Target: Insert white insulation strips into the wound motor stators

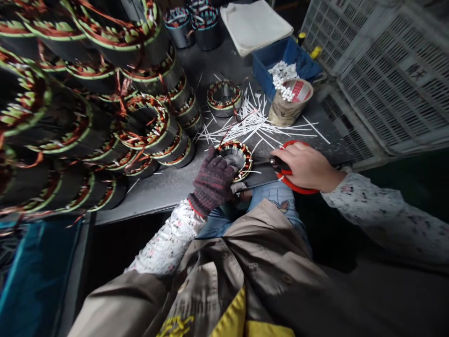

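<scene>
My left hand (214,180), in a dark knitted glove, grips the left side of a motor stator (249,161) with copper windings and a pale rim. This stator sits near the table's front edge. In my bare right hand (303,164) is a pair of scissors (288,172) with red handles. Their blades point left and look spread, one reaching the stator's right rim, the other lower, in front of it. Short white tubes stick out from the stator's rim near the blades. My gloved fingers hide part of the stator's left side.
Many wound stators (150,124) are stacked at left. Loose white tubes (250,119) lie behind my hands, near another stator (224,98). A cardboard roll (289,110) with white pieces, a blue bin (263,65) and grey crates (389,70) stand at right. White sheets (256,23) lie behind.
</scene>
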Action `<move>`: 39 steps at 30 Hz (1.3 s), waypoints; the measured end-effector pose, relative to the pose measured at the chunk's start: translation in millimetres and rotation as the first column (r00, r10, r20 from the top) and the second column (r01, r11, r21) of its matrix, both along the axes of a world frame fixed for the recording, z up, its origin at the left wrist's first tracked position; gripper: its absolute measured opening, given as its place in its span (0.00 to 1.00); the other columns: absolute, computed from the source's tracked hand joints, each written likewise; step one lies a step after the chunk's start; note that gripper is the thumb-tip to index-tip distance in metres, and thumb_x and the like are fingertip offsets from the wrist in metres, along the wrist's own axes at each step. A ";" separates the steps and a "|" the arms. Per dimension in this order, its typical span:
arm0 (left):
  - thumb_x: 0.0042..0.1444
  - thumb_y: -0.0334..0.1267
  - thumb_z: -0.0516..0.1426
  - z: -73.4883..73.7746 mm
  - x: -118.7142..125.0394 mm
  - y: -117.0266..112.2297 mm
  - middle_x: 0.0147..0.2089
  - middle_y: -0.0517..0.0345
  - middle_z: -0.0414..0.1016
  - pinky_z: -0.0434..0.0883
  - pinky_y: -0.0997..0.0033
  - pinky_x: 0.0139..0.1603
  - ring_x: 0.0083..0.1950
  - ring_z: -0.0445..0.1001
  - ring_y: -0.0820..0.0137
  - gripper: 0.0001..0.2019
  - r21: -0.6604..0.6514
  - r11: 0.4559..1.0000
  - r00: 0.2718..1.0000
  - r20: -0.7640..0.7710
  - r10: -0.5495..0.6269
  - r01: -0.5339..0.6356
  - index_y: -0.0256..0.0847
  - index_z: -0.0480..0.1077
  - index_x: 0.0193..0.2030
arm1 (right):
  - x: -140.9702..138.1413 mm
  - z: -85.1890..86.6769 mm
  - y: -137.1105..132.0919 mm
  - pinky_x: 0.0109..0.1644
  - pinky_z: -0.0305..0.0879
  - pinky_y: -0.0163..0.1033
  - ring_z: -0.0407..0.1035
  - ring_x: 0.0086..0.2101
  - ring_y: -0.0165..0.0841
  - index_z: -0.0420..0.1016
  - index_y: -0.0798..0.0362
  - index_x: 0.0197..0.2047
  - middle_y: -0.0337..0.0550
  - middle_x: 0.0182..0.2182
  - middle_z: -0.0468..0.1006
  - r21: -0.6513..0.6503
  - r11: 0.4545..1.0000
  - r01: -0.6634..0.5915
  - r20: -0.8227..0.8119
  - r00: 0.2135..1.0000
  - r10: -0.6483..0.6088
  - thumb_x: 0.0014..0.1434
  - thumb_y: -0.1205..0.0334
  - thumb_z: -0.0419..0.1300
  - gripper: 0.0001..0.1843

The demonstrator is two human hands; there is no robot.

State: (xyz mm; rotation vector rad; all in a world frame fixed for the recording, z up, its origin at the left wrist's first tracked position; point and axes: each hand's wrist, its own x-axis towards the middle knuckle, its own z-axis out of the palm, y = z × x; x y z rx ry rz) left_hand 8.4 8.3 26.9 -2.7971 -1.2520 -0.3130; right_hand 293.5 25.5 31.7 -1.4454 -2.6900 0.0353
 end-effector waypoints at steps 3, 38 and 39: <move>0.62 0.55 0.60 0.0 0.5 -0.2 0.56 0.45 0.78 0.56 0.36 0.76 0.56 0.75 0.53 0.21 -0.008 1.000 1.000 0.027 0.012 -0.012 0.38 0.78 0.48 | -3.3 1.8 -5.7 0.42 0.60 0.45 0.72 0.40 0.45 0.77 0.53 0.56 0.53 0.39 0.83 -0.027 0.998 0.059 0.083 0.995 -0.056 0.59 0.56 0.55 0.24; 0.56 0.66 0.61 143.0 -119.4 44.0 0.27 0.59 0.74 0.62 0.36 0.70 0.40 0.76 0.63 0.26 0.346 0.850 0.904 -0.010 0.427 -0.397 0.42 0.75 0.33 | -165.9 46.4 165.1 0.57 0.62 0.54 0.67 0.55 0.55 0.83 0.66 0.44 0.65 0.44 0.82 0.027 0.992 0.123 0.007 0.992 -0.123 0.55 0.63 0.64 0.17; 0.54 0.67 0.62 138.2 -123.0 50.6 0.27 0.59 0.74 0.63 0.37 0.70 0.39 0.76 0.63 0.27 0.313 0.867 0.902 -0.062 0.427 -0.388 0.41 0.74 0.33 | -166.6 42.0 171.8 0.56 0.62 0.52 0.69 0.54 0.54 0.83 0.66 0.44 0.65 0.43 0.82 -0.002 0.991 0.135 0.035 0.990 -0.135 0.55 0.63 0.65 0.17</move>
